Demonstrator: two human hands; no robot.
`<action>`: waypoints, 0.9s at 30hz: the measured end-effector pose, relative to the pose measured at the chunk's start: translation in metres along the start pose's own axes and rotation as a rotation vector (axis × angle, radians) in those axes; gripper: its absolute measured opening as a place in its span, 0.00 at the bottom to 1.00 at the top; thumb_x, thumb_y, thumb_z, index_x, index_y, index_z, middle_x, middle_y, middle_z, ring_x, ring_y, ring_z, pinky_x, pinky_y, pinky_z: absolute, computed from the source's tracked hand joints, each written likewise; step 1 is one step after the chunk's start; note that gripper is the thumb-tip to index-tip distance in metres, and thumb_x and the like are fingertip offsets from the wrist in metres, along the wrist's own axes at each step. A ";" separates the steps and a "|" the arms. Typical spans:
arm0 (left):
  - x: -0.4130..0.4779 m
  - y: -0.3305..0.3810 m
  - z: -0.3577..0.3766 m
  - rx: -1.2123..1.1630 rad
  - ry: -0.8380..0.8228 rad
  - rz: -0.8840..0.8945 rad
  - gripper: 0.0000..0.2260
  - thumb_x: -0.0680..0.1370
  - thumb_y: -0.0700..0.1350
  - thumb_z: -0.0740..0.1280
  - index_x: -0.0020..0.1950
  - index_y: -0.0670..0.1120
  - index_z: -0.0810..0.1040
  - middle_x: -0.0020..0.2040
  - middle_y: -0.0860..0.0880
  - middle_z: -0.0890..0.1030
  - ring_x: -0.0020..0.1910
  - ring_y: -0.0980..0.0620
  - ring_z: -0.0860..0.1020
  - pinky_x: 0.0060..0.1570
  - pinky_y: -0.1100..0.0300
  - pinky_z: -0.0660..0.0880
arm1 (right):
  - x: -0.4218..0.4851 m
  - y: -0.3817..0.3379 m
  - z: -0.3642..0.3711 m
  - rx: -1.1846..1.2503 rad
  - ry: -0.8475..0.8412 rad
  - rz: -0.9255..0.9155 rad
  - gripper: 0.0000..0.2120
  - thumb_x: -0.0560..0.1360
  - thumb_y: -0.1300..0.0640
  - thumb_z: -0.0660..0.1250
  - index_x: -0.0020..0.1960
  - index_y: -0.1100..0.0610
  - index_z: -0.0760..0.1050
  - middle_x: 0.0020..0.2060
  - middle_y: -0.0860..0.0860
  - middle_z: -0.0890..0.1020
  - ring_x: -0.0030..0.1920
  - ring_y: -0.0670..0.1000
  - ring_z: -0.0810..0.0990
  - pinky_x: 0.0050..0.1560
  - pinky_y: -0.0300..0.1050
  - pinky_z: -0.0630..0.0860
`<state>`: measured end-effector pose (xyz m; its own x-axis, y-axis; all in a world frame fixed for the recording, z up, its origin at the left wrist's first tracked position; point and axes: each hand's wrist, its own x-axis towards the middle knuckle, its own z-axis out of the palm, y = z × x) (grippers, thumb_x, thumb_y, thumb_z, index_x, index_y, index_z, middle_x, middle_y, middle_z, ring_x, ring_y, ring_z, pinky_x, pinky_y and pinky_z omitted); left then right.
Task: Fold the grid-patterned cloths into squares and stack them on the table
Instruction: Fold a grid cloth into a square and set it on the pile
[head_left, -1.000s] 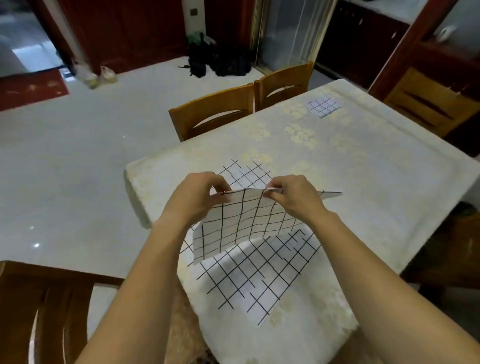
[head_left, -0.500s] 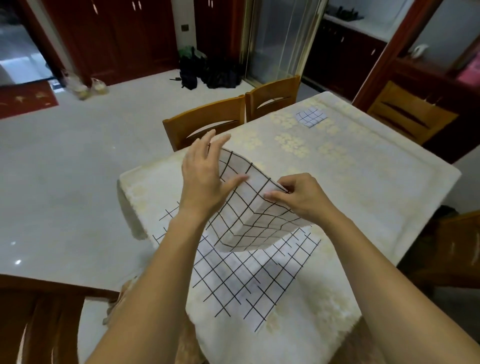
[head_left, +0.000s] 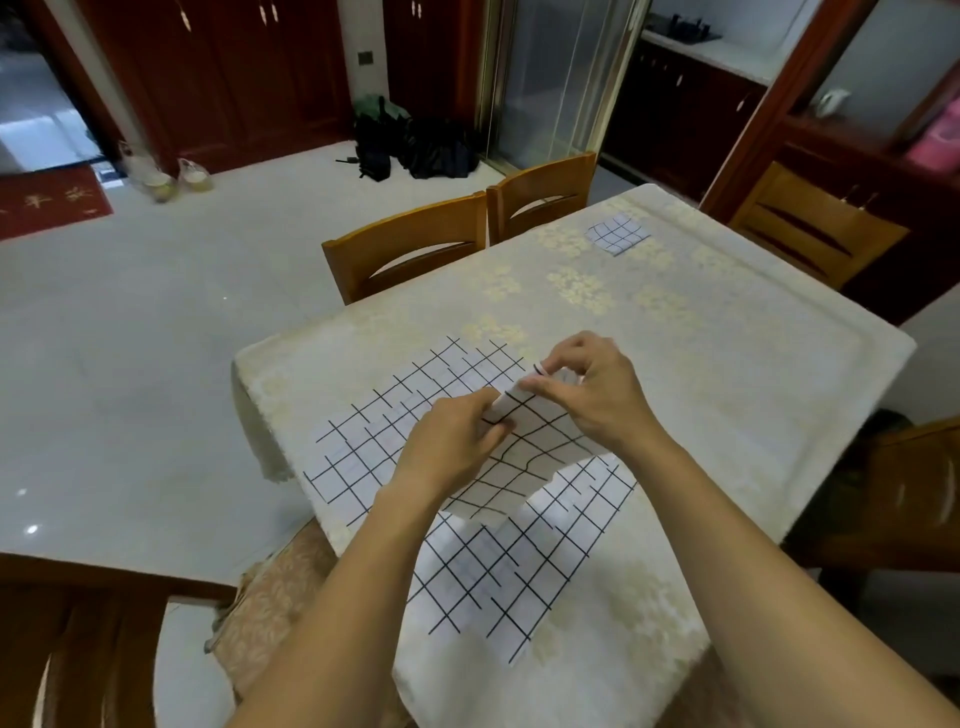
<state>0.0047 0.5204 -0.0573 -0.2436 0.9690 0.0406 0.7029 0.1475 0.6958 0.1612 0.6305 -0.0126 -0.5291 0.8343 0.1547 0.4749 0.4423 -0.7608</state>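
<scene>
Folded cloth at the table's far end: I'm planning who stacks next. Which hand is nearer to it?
Right. The right hand is across the table from the folded cloth; the left hand lies farther back and leftward. Both pinch the lifted cloth.

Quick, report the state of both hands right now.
Left hand: pinching the lifted cloth.
Right hand: pinching the same cloth's edge.
</scene>
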 end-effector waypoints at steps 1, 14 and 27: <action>0.000 0.000 -0.001 -0.017 -0.007 -0.009 0.04 0.79 0.53 0.66 0.51 0.55 0.78 0.43 0.56 0.82 0.44 0.53 0.79 0.44 0.49 0.79 | 0.000 -0.001 -0.001 -0.034 0.046 -0.010 0.08 0.67 0.47 0.78 0.40 0.49 0.82 0.48 0.46 0.78 0.52 0.44 0.71 0.49 0.32 0.68; 0.001 -0.011 -0.012 -0.052 -0.008 -0.043 0.08 0.79 0.53 0.68 0.46 0.50 0.82 0.39 0.53 0.83 0.42 0.54 0.79 0.44 0.50 0.78 | 0.012 -0.004 -0.013 0.191 0.074 -0.029 0.19 0.70 0.53 0.78 0.58 0.48 0.76 0.37 0.48 0.84 0.44 0.48 0.83 0.51 0.40 0.77; 0.008 -0.010 -0.022 -0.067 0.028 -0.068 0.04 0.76 0.52 0.71 0.48 0.53 0.84 0.41 0.56 0.84 0.45 0.55 0.80 0.45 0.49 0.79 | 0.014 -0.013 -0.018 0.133 0.098 -0.137 0.04 0.71 0.52 0.77 0.43 0.50 0.83 0.38 0.47 0.84 0.41 0.51 0.81 0.43 0.52 0.80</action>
<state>-0.0194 0.5223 -0.0480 -0.3085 0.9512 0.0110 0.6380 0.1983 0.7441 0.1604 0.6428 0.0111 -0.5080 0.8004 0.3182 0.3029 0.5118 -0.8039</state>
